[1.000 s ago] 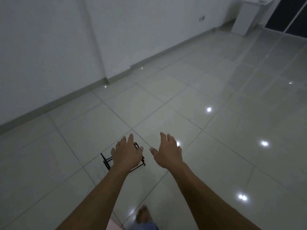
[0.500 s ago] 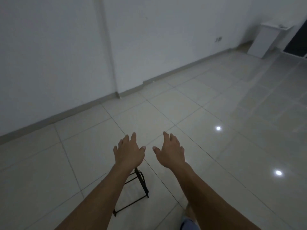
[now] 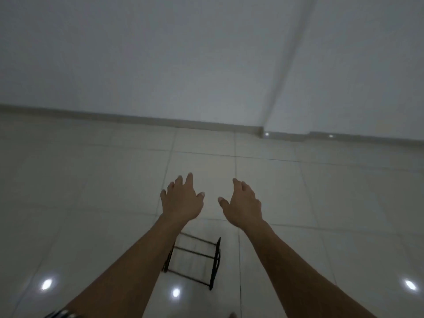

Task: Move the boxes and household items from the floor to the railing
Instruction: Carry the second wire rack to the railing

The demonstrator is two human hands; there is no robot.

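As nothing is held by the spread left hand (image 3: 181,201) or right hand (image 3: 244,206), the small black wire rack (image 3: 195,252) below could be kicked.

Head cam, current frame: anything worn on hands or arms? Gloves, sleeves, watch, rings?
Nothing worn shows. The left hand and right hand have no gloves, rings, watch or band. The left forearm and right forearm are uncovered to the frame edge, no sleeve. A striped bit at the bottom edge: cannot tell what it is.

No readable text, label, brand, number or sign appears anywhere in the head view.
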